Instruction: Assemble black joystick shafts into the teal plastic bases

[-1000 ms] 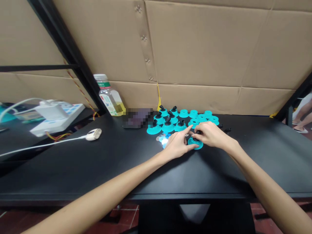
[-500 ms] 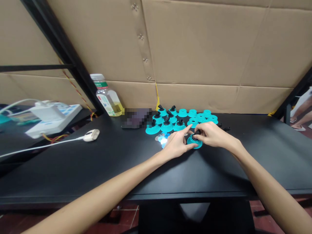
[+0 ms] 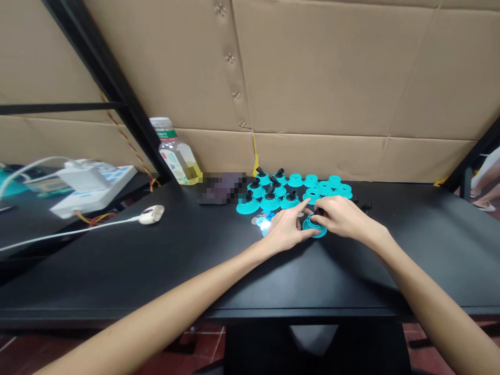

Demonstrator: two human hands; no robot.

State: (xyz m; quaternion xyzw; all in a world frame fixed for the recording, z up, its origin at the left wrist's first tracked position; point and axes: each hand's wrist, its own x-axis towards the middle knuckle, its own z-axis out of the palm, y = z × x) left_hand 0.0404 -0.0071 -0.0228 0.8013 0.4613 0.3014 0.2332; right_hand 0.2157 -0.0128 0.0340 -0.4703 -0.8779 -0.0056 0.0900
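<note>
Turquoise plastic disc [image 3: 312, 233] lying under both hands, taken here as the reference point. The fingers [image 3: 327, 206] of the right hand [image 3: 344, 216] are closed over the top of the disc, curled around a black stem [image 3: 319, 212] that they largely hide. The left hand [image 3: 287, 232] is spread open, with its index finger extended away from the wearer and its thumb reaching to the near rim of the disc, apparently touching it. Just behind the disc sits a tight cluster of similar turquoise discs [image 3: 296, 180], smooth and flared in outline. Several carry angled black stems, while others show only a raised round collar. Left of the disc, beside the left hand, small clear pieces [image 3: 260, 221] catch a bright glint; their exact form is too small to tell. The disc rests on a matte black counter [image 3: 156, 265]. Farther left of the disc stand a clear plastic bottle [image 3: 176, 156] with a little yellow liquid and a pixelated flat object [image 3: 221, 188], then a white power strip [image 3: 94, 191]. Behind the disc rises a cardboard wall [image 3: 320, 67], joined with metal staples. Far right of the disc, another person's legs [image 3: 484, 182] show beyond the counter.
</note>
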